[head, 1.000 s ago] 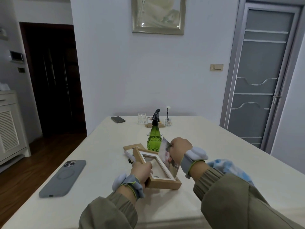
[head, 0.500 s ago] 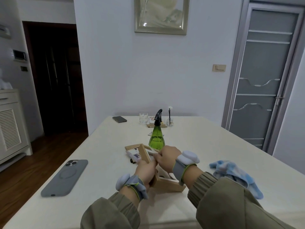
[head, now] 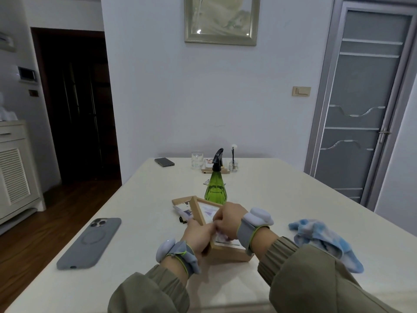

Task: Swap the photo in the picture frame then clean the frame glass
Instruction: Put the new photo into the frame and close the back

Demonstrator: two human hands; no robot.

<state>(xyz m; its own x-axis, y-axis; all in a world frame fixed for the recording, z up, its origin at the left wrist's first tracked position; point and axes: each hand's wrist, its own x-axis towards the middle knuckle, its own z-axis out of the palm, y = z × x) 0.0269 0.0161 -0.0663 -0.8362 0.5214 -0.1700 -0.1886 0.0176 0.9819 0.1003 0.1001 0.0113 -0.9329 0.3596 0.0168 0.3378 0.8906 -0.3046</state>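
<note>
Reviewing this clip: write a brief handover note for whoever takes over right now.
Left hand: grips the wooden frame at its left edge.
Right hand: pressing the photo into the frame.
Another photo lies on the table beside the frame.
Green spray bottle stands behind; blue cloth lies to the right.
Done: photo going in.
Left: close the frame, spray, wipe the glass.

Pale matt wood picture frame [head: 228,253]; glossy green translucent spray bottle [head: 215,188]; fluffy blue-white cloth [head: 327,241]; matt grey phone case [head: 89,242]; smooth cream table [head: 270,195].
</note>
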